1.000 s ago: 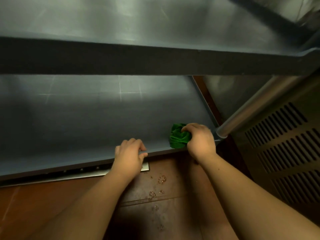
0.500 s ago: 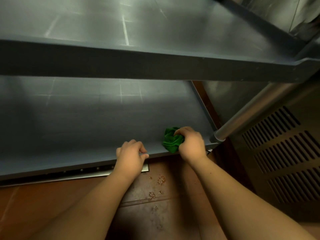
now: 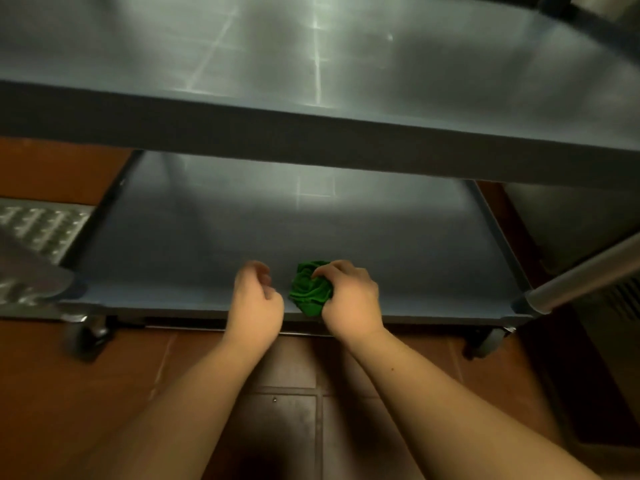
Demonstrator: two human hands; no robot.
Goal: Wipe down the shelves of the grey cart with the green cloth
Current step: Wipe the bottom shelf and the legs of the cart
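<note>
The grey cart shows two shelves: an upper shelf across the top of the view and a lower shelf beneath it. My right hand grips the bunched green cloth at the lower shelf's front edge, near the middle. My left hand hovers just left of the cloth, over the front lip, its fingers loosely curled and holding nothing; it looks slightly blurred.
The cart stands on castors on a brown tiled floor. A metal post rises at the front right corner. A perforated metal surface lies to the left, and a dark vented panel sits at the far right.
My left hand has let go of the shelf's front lip and lifted. My right hand and the cloth slid left along the front edge. The view pulled back, showing the whole lower shelf.
</note>
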